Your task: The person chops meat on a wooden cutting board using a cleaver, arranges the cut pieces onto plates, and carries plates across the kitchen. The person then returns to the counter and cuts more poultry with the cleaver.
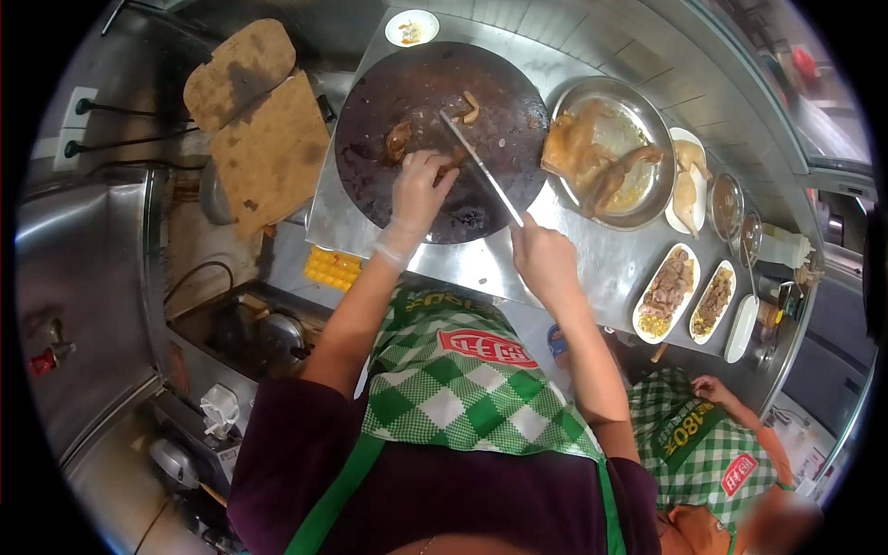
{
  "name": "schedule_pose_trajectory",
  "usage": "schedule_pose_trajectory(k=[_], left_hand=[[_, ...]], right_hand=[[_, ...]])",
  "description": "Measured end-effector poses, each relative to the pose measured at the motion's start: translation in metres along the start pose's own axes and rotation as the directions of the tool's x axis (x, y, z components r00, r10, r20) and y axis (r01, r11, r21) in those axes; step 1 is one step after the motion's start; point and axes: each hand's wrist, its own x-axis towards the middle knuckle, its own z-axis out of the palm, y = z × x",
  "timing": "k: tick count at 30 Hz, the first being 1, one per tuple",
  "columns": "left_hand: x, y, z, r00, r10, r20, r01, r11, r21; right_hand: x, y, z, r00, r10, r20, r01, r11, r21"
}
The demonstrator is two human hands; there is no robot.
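Note:
My right hand [543, 262] grips the handle of a cleaver [479, 165], seen almost spine-on, its long blade reaching over the round dark chopping board [499, 83]. In a clear plastic glove, my left hand [421, 192] rests on the board left of the blade, fingers curled around a small brown piece of meat [450, 170] that is partly hidden. Just beyond those fingers lies another brown meat chunk [398, 141]. A paler, bent piece of meat [471, 108] sits near the blade's far end.
A steel bowl [668, 171] right of the board holds poultry pieces. Farther right are a white plate with poultry [685, 185], oval dishes of chopped meat [666, 294] and an oval white dish [742, 329]. A small plate [413, 29] stands behind. A co-worker in a checked apron [708, 444] is at lower right.

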Motion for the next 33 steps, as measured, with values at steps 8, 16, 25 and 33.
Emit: schedule_pose_trajectory(k=[8, 16, 25, 33], left_hand=[[0.033, -0.002, -0.02, 0.99, -0.043, 0.138, 0.052, 0.997, -0.06], [0.102, -0.026, 0.021, 0.95, -0.017, 0.313, -0.061, 0.969, 0.237], [-0.057, -0.021, -0.184, 0.604, -0.703, 0.376, 0.339, 0.653, 0.677], [-0.039, 0.003, -0.145, 0.858, -0.495, 0.137, 0.381, 0.792, 0.477]], right_hand=[[-0.016, 0.033, -0.003, 0.991, 0.106, 0.079, -0.118, 0.979, 0.169], [-0.063, 0.052, -0.019, 0.854, 0.479, 0.204, -0.498, 0.638, 0.587], [-0.071, 0.074, -0.008, 0.936, 0.331, 0.122, -0.344, 0.781, 0.521], [-0.041, 0.05, -0.002, 0.982, 0.154, 0.109, -0.184, 0.916, 0.357]])
